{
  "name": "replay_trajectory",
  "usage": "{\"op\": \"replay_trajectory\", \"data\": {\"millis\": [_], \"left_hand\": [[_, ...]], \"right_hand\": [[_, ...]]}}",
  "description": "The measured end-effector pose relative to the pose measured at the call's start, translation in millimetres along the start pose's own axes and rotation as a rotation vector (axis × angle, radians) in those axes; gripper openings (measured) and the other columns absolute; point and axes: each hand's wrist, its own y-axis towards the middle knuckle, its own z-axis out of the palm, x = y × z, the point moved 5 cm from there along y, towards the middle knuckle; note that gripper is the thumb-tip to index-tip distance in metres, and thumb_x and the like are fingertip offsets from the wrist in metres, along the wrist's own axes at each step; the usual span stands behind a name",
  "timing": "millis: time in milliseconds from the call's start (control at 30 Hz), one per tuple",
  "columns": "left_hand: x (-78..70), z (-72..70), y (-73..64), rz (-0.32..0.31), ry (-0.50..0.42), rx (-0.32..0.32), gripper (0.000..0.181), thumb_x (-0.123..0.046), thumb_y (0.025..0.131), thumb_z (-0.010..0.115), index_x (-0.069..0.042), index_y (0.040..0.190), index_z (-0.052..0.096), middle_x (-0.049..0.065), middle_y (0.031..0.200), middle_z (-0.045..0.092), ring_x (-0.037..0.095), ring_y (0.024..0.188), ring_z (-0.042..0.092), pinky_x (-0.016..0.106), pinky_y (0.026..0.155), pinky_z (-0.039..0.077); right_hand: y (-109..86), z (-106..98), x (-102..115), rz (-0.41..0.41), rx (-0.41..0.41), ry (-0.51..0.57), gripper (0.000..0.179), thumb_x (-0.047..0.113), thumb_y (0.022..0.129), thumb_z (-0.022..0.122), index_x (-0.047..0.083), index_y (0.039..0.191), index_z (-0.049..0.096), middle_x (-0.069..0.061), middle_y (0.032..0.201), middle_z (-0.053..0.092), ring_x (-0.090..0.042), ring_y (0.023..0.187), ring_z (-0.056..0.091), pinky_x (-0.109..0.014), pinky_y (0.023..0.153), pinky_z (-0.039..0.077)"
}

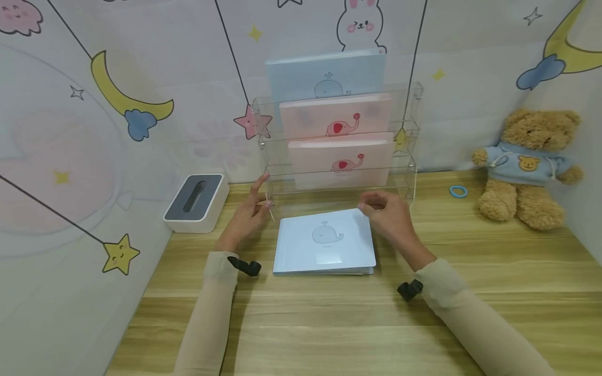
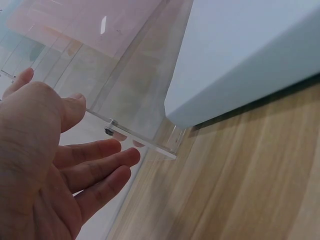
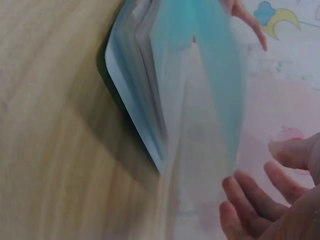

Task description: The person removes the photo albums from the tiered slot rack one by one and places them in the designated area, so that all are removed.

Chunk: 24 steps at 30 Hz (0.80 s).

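A pale blue photo album [image 1: 324, 243] with a whale on its cover lies on the wooden table. My right hand [image 1: 388, 214] is at its far right corner. In the right wrist view the album's cover [image 3: 220, 90] stands raised and blurred, its corner beside the fingertips; the thumb of the right hand [image 3: 275, 200] is apart from the fingers. My left hand [image 1: 246, 219] is by the left side of a clear acrylic rack [image 1: 338, 196]. Seen from the left wrist, the left hand [image 2: 65, 150] has its thumb against the rack's side edge and its fingers loosely extended.
The rack holds a blue whale album [image 1: 324, 78] at the back and two pink elephant albums [image 1: 310, 117] in front. A white box [image 1: 193, 222] with a grey top stands left. On the right are a blue ring [image 1: 458, 191] and a teddy bear [image 1: 527, 177].
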Motion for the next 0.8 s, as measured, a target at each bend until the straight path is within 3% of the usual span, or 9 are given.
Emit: {"op": "replay_trajectory", "data": {"millis": [300,533,800], "left_hand": [[-0.8,-0.7,-0.3,-0.005,-0.003,0.005,0.074,-0.026,0.114,0.054,-0.047,0.169,0.008,0.027,0.149,0.064,0.046,0.130,0.070,0.065,0.111,0.052],[-2.5,-1.2,-0.7,-0.006,-0.002,0.006,0.074,-0.025,0.114,0.053,-0.044,0.169,0.009,0.028,0.149,0.064,0.046,0.130,0.070,0.064,0.112,0.052],[-3.1,-0.2,-0.7,-0.009,-0.007,0.008,0.075,-0.023,0.114,0.054,-0.046,0.169,0.008,0.028,0.150,0.063,0.046,0.130,0.070,0.064,0.111,0.053]], "right_hand": [[-2.2,-23,13,-0.127,-0.069,0.012,0.037,0.025,0.103,0.075,0.007,0.135,0.071,-0.017,0.130,0.076,-0.035,0.121,0.073,-0.051,0.106,0.057],[1.6,-44,23,-0.204,-0.110,0.031,0.047,0.028,0.102,0.076,0.009,0.144,0.065,-0.014,0.145,0.070,-0.035,0.128,0.069,-0.054,0.115,0.051],[14.1,-67,43,-0.329,-0.218,0.046,0.049,0.022,0.100,0.078,0.011,0.146,0.063,-0.011,0.146,0.070,-0.034,0.127,0.069,-0.043,0.104,0.049]]}}
